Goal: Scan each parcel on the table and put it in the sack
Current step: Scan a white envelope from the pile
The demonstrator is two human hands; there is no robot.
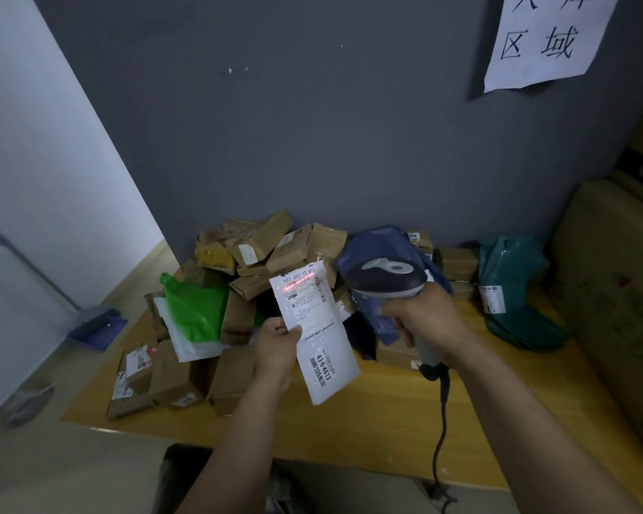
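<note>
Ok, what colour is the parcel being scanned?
White, the parcel in the left hand; head view.

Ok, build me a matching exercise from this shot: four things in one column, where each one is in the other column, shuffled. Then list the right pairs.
Things:
1. white parcel
2. scanner
3. green bag
4. teal bag

Places:
A. right end of the table
B. gripped in the right hand
C. held in the left hand
D. left side of the table

Pairs: 1-C, 2-B, 3-D, 4-A.
</note>
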